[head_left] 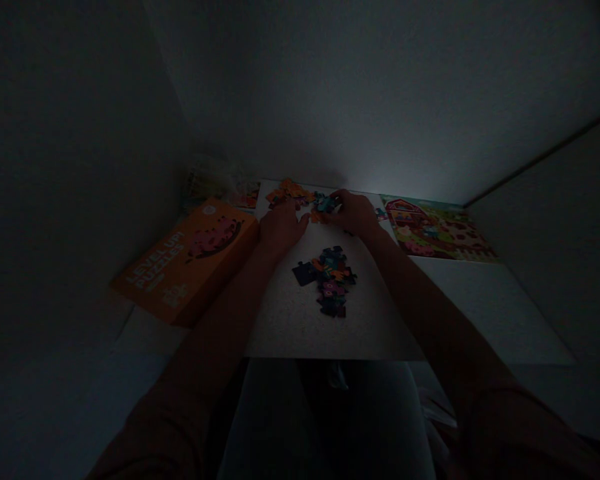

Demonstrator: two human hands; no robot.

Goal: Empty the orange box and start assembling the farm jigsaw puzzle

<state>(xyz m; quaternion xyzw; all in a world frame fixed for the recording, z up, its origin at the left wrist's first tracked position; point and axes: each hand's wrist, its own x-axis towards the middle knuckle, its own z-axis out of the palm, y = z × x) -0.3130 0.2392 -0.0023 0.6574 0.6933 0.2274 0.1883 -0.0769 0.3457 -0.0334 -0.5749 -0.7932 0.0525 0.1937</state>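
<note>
My left hand [281, 228] lies palm down at the far part of the white table, thumb spread from the fingers. Its fingertips touch a heap of orange puzzle pieces [290, 189]. My right hand [356, 212] is curled over teal puzzle pieces [323, 202], with thumb and fingers closed round a piece at their edge. Dim light hides that piece's exact outline. Nearer to me, between my forearms, is a loose pile of dark, pink and orange puzzle pieces [334, 288].
An orange puzzle box [195, 257] lies left of my left forearm. Behind it is a clear plastic bag [230, 181] over a picture sheet. A farm picture [435, 229] lies on the right of the table [380, 337]. Walls close in behind and at the sides.
</note>
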